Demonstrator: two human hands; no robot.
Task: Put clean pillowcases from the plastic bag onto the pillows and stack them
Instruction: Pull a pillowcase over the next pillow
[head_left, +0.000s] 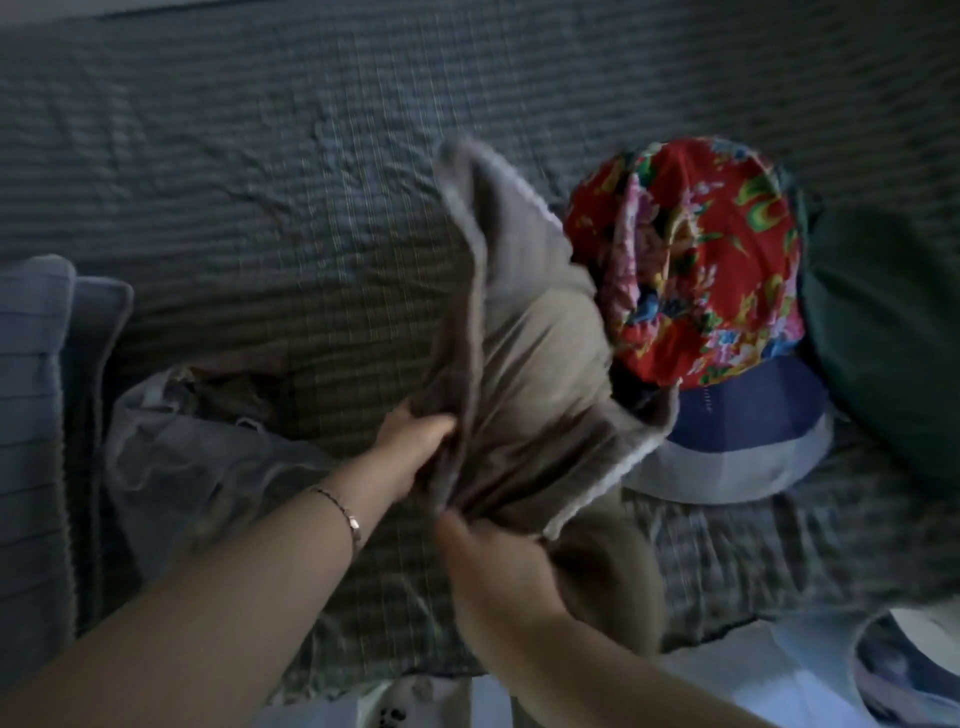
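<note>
1. The plastic bag lay crumpled on the bed at left.
2. The left hand clutched the bunched taupe pillowcase, held above mid-bed; the right hand pinched its lower edge.
3. The step looked like finding the opening. Next, the mouth needed spreading towards a pillow, perhaps the floral pillow just right.

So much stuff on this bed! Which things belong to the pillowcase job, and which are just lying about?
Job: left hand and right hand, both gripping the tan pillowcase; plastic bag; red floral pillow on the blue and white pillow; dark green pillow.
Lying about: quilted bedspread; grey striped cushions, probably; bracelet.
</note>
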